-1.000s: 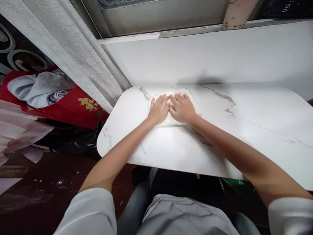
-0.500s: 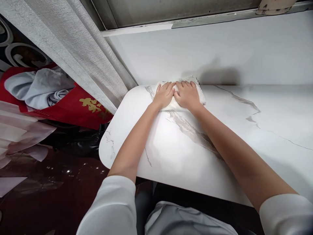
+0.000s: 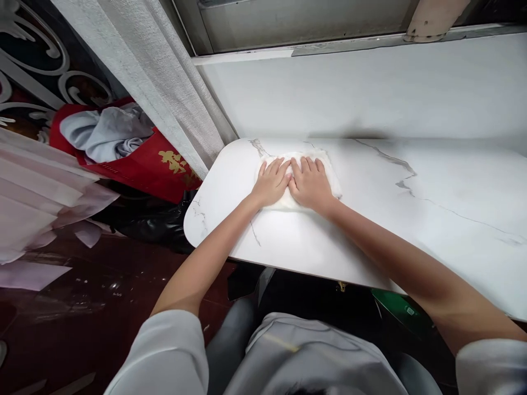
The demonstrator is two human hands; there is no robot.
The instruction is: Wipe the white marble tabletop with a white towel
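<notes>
A folded white cloth lies flat on the white marble-patterned tabletop, a short way out from the wall. My left hand rests palm down on the cloth's left part, its fingers stretched forward and slightly spread. Beside it, my right hand presses flat on the middle and right of the cloth, fingers also extended. The two thumbs meet or nearly meet between the hands. Cloth shows around both hands; the part under the palms is hidden.
A white panel rises behind the table, below a window frame. At left hangs a pale curtain. Near it stands a red bag holding grey fabric. Something black and shiny lies below. A green object shows under the table.
Both hands have drawn the cloth from the wall edge back toward my body. It now lies flatter. The view has also shifted, showing more below the table's front edge.
</notes>
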